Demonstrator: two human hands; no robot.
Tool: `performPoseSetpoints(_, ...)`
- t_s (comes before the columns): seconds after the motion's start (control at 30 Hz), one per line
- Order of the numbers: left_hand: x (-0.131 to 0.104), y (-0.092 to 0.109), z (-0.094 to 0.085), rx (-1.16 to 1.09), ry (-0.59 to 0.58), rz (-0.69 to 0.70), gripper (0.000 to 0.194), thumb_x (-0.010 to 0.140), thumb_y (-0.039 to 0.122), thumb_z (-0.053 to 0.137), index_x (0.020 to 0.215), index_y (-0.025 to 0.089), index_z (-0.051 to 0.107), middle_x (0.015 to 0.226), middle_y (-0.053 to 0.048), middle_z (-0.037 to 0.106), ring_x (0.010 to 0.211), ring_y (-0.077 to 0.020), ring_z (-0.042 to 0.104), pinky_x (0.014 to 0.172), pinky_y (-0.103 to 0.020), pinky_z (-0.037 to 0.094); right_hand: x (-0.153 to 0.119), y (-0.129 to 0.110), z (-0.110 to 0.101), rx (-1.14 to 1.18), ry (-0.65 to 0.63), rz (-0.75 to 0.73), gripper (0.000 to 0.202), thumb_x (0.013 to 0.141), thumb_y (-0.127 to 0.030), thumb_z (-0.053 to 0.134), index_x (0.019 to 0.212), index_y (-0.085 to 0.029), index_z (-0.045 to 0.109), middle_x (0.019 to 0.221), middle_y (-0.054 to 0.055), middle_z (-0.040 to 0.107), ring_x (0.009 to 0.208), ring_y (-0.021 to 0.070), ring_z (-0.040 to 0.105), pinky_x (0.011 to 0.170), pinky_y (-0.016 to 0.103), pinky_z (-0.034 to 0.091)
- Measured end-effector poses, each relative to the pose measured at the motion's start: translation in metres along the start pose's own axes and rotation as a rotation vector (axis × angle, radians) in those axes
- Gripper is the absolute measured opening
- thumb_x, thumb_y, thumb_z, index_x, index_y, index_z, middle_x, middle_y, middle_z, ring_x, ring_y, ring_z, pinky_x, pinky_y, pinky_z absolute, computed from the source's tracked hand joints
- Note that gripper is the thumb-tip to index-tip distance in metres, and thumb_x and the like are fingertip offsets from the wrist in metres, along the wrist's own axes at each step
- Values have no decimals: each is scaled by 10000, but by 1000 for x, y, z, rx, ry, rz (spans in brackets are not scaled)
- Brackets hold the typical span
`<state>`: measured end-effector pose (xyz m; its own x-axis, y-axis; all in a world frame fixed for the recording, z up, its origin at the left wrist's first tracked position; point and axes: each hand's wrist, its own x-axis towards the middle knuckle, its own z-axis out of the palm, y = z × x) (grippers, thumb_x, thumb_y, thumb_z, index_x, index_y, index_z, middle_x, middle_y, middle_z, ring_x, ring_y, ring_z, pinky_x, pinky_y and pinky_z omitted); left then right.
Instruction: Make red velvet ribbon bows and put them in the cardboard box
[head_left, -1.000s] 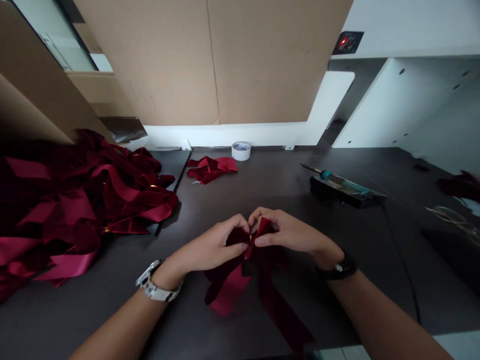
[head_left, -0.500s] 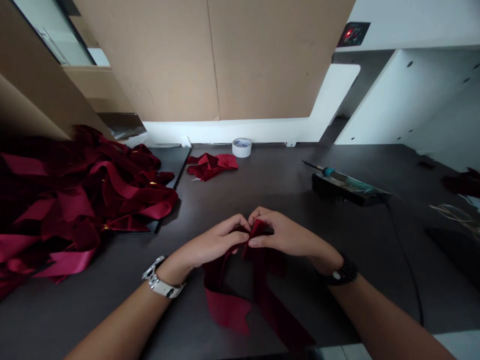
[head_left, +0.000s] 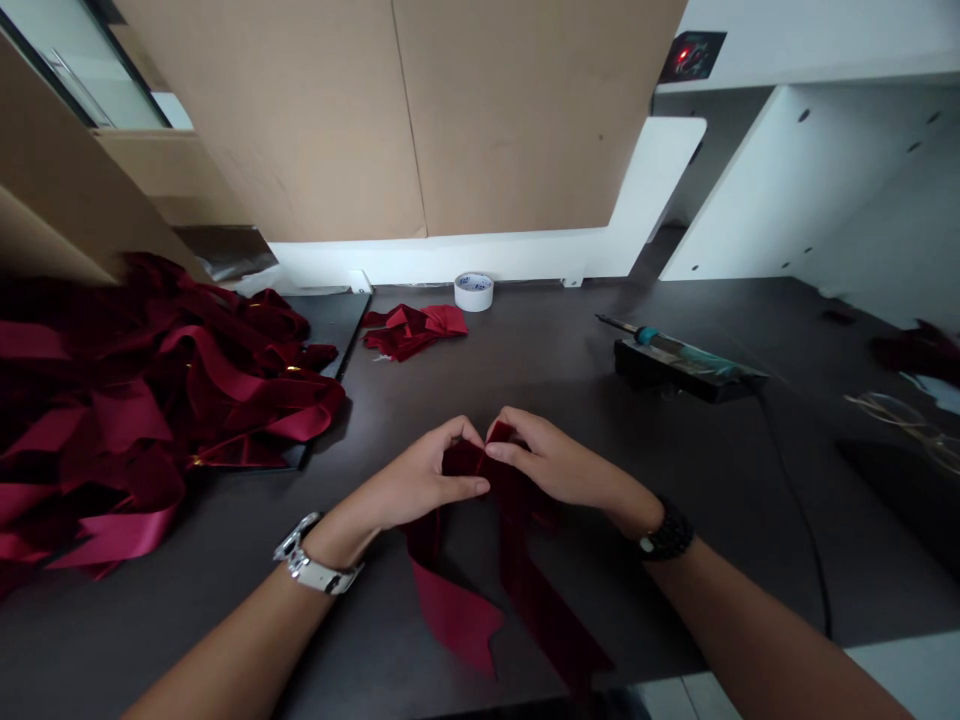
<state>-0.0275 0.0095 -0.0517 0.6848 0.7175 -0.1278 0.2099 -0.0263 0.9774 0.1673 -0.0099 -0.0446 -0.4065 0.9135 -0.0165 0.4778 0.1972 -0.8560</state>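
Note:
In the head view, a dark red velvet ribbon bow (head_left: 463,459) is between my two hands, above the front middle of the dark table. My left hand (head_left: 431,475) grips its left loop, thumb below and fingers behind. On the other side my right hand (head_left: 551,458) pinches the folded ribbon near the centre, thumb in front. Two notched ribbon tails (head_left: 454,610) hang down toward the table's front edge. The fingers partly hide the centre of the bow.
A heap of red ribbon bows (head_left: 135,420) covers the left side of the table (head_left: 540,340). Cut ribbon pieces (head_left: 415,330) and a tape roll (head_left: 474,291) lie at the back. A soldering iron (head_left: 645,336) rests on a black stand (head_left: 686,372), its cord (head_left: 795,500) trailing forward. Glasses (head_left: 892,410) lie far right.
My left thumb has dropped away from the centre of the bow, showing the left loop. My right thumb now presses across the fold. The view has shifted slightly.

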Motion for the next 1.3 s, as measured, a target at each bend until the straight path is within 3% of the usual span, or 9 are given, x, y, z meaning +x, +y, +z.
performPoseSetpoints(0.13, 0, -1, 0, -60, -5, 1, 253, 749, 206, 678, 878, 187, 460, 851, 15, 604, 824, -145, 581, 780, -296, 453, -2, -1, 6, 65, 20, -42, 202, 924, -355, 420, 821, -185, 455, 819, 16, 517, 749, 143, 489, 680, 282, 398)
performPoseSetpoints(0.27, -1, -2, 2, -45, -44, 15, 254, 778, 235, 643, 891, 201, 418, 844, -4, 643, 813, -170, 625, 760, -325, 479, -1, 1, 11, 225, 15, 17, 222, 917, -386, 429, 793, -204, 403, 760, -13, 490, 645, 117, 509, 580, 253, 420)
performPoseSetpoints(0.43, -2, -2, 6, 305, 147, 90, 274, 741, 237, 658, 906, 205, 442, 805, 26, 588, 742, -144, 569, 687, -281, 449, 2, 7, 18, 392, -7, 137, 217, 902, -393, 456, 806, -215, 376, 720, -48, 469, 472, 84, 521, 408, 222, 429)
performPoseSetpoints(0.63, 0, -5, 18, 448, 284, 178, 288, 707, 175, 605, 906, 219, 402, 626, 87, 511, 522, -87, 490, 519, -201, 384, 4, 5, 18, 416, 51, 181, 196, 890, -317, 477, 761, -203, 385, 675, -66, 440, 409, 47, 480, 340, 172, 380)
performPoseSetpoints(0.83, -4, -11, 19, 751, 396, 413, 309, 724, 136, 579, 992, 193, 438, 723, 32, 605, 554, -103, 592, 522, -199, 447, 4, 1, 17, 512, 18, 215, 244, 890, -379, 511, 756, -202, 408, 568, -89, 442, 356, 47, 453, 322, 159, 357)
performPoseSetpoints(1.0, -8, -5, 10, 1130, 395, 730, 221, 837, 179, 537, 1057, 170, 520, 856, -43, 647, 672, -137, 636, 565, -227, 516, 3, -2, 15, 638, -59, 314, 296, 850, -442, 583, 760, -190, 458, 503, -86, 458, 342, 43, 419, 317, 149, 331)
performPoseSetpoints(1.1, -11, 2, 9, 1240, 341, 873, 175, 890, 173, 508, 1056, 161, 563, 951, -79, 674, 778, -156, 654, 648, -250, 548, 1, -2, 13, 684, -141, 343, 327, 818, -470, 615, 749, -176, 488, 493, -91, 435, 337, 33, 374, 325, 153, 333)
performPoseSetpoints(1.23, -13, 6, 11, 1216, 216, 834, 152, 903, 158, 487, 993, 134, 607, 940, -104, 698, 804, -180, 656, 698, -282, 547, 1, 2, 10, 577, -176, 356, 275, 865, -444, 548, 795, -181, 511, 539, -74, 470, 348, 46, 379, 350, 181, 331)
performPoseSetpoints(1.3, -12, 5, 13, 1138, 203, 748, 161, 901, 160, 474, 963, 135, 621, 903, -101, 697, 798, -184, 650, 706, -289, 535, 1, 4, 7, 402, -8, 240, 211, 897, -388, 507, 857, -183, 537, 637, -32, 552, 455, 80, 494, 448, 215, 416)
